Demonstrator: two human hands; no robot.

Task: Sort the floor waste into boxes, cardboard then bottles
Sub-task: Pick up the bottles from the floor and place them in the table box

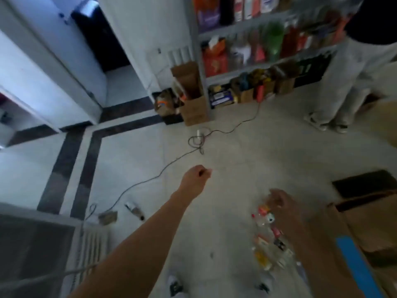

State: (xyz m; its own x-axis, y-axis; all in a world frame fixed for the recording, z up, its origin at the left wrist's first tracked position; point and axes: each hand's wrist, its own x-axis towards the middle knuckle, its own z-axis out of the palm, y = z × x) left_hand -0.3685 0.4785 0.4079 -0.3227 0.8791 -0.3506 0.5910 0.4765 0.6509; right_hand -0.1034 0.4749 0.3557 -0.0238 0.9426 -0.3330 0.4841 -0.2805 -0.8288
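Note:
A cluster of several clear plastic bottles [268, 239] with red and orange caps lies on the pale floor at the lower right. My right hand [281, 203] reaches down to the top of that cluster, fingers curled at a bottle; the blur hides whether it grips one. My left hand [197, 179] hangs over bare floor in the middle, fingers loosely closed, holding nothing. One more bottle [135, 210] lies on the floor to the left. An open brown cardboard box [369, 222] stands at the right edge, with a blue strip [356, 265] on a flap nearby.
A black cable [163, 168] with a coil runs across the floor towards stocked shelves [257, 50]. Cardboard boxes [193, 108] stand by the shelf foot. Another person's legs [335, 100] are at the upper right. A small brown block [108, 217] lies by the cable's end.

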